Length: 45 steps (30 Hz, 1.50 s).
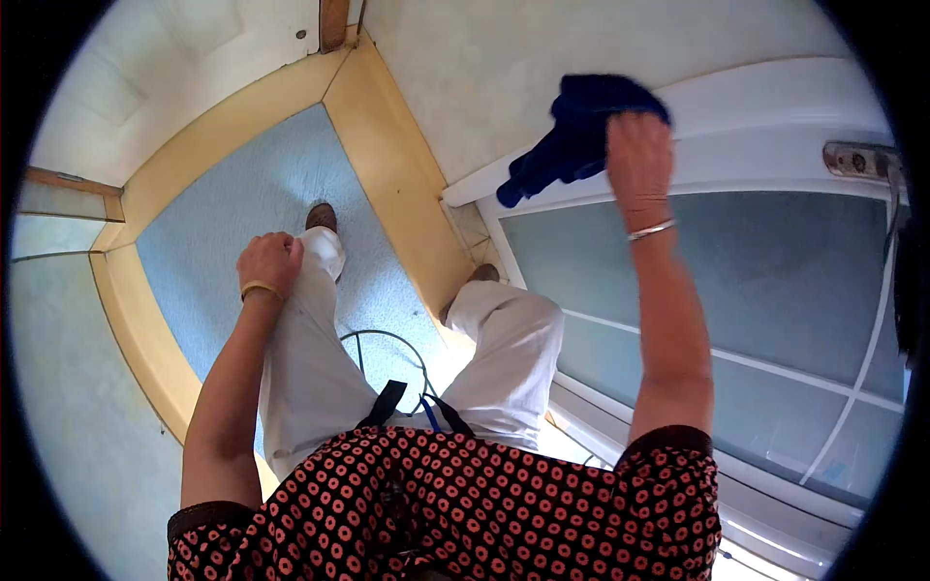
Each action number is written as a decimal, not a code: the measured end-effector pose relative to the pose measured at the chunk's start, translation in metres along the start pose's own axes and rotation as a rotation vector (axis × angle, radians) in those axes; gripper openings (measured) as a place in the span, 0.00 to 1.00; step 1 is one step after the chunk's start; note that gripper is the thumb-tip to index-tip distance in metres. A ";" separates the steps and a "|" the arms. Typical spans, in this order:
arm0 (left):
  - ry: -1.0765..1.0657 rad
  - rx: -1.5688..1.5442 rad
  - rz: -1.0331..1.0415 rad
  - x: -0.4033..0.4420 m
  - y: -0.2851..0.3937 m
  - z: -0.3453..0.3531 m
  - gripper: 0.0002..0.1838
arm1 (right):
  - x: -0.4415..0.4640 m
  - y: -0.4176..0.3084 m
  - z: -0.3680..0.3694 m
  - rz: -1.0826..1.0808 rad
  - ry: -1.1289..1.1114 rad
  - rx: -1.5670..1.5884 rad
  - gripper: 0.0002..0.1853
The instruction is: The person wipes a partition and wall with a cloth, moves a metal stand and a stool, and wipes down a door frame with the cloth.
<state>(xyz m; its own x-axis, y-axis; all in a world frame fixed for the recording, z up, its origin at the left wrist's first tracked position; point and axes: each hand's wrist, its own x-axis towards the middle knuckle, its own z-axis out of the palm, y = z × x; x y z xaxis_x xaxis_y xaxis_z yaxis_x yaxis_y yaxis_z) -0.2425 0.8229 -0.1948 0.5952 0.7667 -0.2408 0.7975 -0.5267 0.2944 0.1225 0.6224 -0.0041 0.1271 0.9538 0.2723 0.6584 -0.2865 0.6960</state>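
A dark blue cloth [572,136] hangs bunched from my right hand [639,160], which is wrapped round it. The cloth lies over the upper part of a white door frame [756,160] with frosted glass panes [775,271]. My left hand [270,263] is closed near my left knee, over the white trousers [310,358]; whether its fingers hold anything is hidden.
A round metal ring stand [392,336] is between my legs. My feet are on a blue-grey floor [232,223] and its yellow border [387,165]. A metal door handle [857,161] is at the right. A white panelled door [194,68] is at the upper left.
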 end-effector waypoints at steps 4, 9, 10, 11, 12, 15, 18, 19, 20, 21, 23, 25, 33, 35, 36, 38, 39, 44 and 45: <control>0.032 -0.039 -0.001 0.000 0.000 0.005 0.15 | 0.005 0.056 -0.049 0.078 0.248 -0.193 0.08; 0.058 -0.031 0.043 -0.003 0.007 0.008 0.14 | -0.009 0.039 -0.016 0.049 0.119 -0.120 0.11; 0.078 -0.031 0.090 -0.004 0.008 0.011 0.13 | -0.016 0.023 0.003 0.001 0.118 -0.015 0.10; 0.102 -0.027 0.102 -0.003 0.008 0.018 0.13 | -0.019 0.004 0.021 -0.048 0.125 0.087 0.10; 0.143 -0.017 0.176 -0.003 0.005 0.029 0.13 | -0.022 -0.018 0.029 0.017 0.074 0.143 0.09; 0.171 -0.048 0.288 -0.008 0.018 0.029 0.12 | -0.021 -0.076 0.016 0.263 -0.186 0.469 0.06; 0.063 -0.546 0.287 -0.011 0.047 0.033 0.11 | -0.037 -0.124 0.012 0.659 -0.203 0.991 0.15; 0.067 -0.642 0.334 -0.014 0.061 0.033 0.12 | -0.044 -0.135 0.013 0.667 -0.193 0.997 0.15; 0.070 -0.739 0.383 -0.018 0.077 0.033 0.13 | -0.052 -0.146 0.019 0.767 -0.224 1.279 0.14; 0.099 -0.710 0.459 -0.025 0.095 0.027 0.15 | -0.059 -0.154 0.019 0.859 -0.252 1.562 0.13; 0.211 -0.686 0.568 -0.039 0.131 0.022 0.17 | -0.066 -0.159 -0.003 0.963 -0.268 1.763 0.13; 0.309 -0.687 0.615 -0.050 0.151 0.017 0.18 | -0.070 -0.159 -0.028 1.053 -0.271 1.964 0.12; -0.066 -0.974 0.332 -0.069 0.164 0.006 0.16 | -0.117 -0.156 -0.030 1.134 -0.054 1.674 0.18; -0.106 -1.255 0.309 -0.052 0.170 0.031 0.17 | -0.141 -0.149 -0.035 0.927 -0.305 1.137 0.18; -0.230 -1.389 0.214 -0.048 0.175 0.028 0.17 | -0.154 -0.150 -0.038 0.838 -0.333 1.002 0.17; -0.335 -1.584 0.129 -0.048 0.196 0.011 0.15 | -0.180 -0.154 -0.036 0.669 -0.395 0.782 0.15; -0.328 -1.565 0.135 -0.044 0.206 0.004 0.15 | -0.194 -0.159 -0.031 0.590 -0.433 0.699 0.14; -0.064 -1.519 0.217 -0.022 0.262 -0.056 0.14 | -0.236 -0.182 -0.014 0.799 -0.433 0.708 0.14; -0.033 -1.482 0.266 -0.012 0.270 -0.063 0.14 | -0.234 -0.180 -0.015 0.805 -0.436 0.731 0.14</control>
<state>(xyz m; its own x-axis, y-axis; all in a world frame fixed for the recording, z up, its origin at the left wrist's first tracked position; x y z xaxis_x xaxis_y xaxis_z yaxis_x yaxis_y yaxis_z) -0.0402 0.6946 -0.0536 0.7202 0.6923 -0.0458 -0.1382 0.2079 0.9683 -0.0368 0.4494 -0.1825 0.8518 0.5122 0.1102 0.5238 -0.8367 -0.1597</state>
